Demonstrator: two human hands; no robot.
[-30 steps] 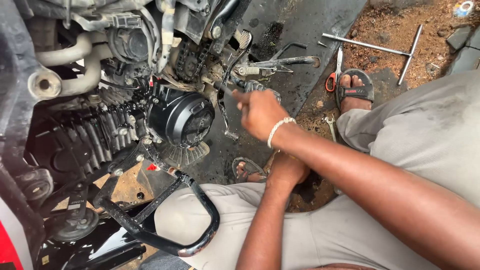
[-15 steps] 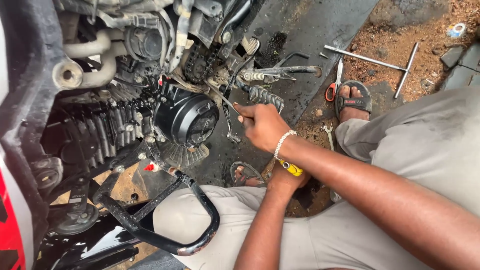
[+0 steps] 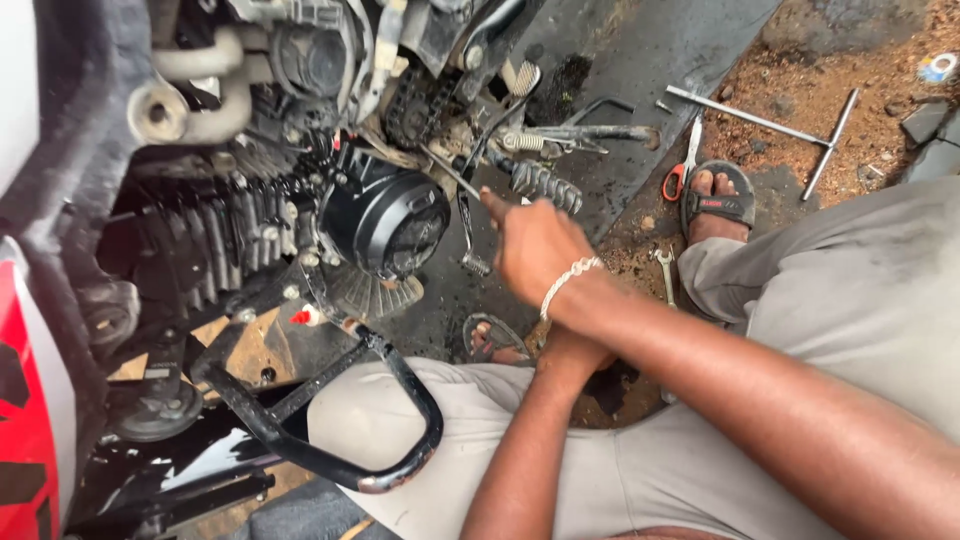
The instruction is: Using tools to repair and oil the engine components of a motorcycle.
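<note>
So here's the view from above, with the person squatting next to a motorcycle engine (image 3: pixel 300 200). The right hand (image 3: pixel 535 245) is up by the side of the engine, wearing a silver chain bracelet (image 3: pixel 568 280) on the wrist. Its fingers are curled in narrow around a thin metal tool shaft (image 3: pixel 450 172), which pokes out past the thumb and runs up-left toward the area just above the round black engine cover (image 3: pixel 385 220). I can't make out the tool's tip, it gets lost in the greasy bits up there. The hand sits right over the gear shift lever (image 3: pixel 470 235), and the ribbed footpeg (image 3: pixel 545 185) is just beside the knuckles.

The left hand (image 3: pixel 570 350) is tucked under the right wrist, so honestly I can't tell whether its fingers are spread or gripping anything (it's basically all covered).

Other stuff around: a black crash guard bar (image 3: pixel 330 450) loops below the engine, over the person's grey-trousered knee. On the dirt to the right there's a long T-handle wrench (image 3: pixel 770 125), red-handled scissors (image 3: pixel 680 175) just beside a sandalled foot (image 3: pixel 715 200), and a small spanner (image 3: pixel 665 270) near the forearm.
</note>
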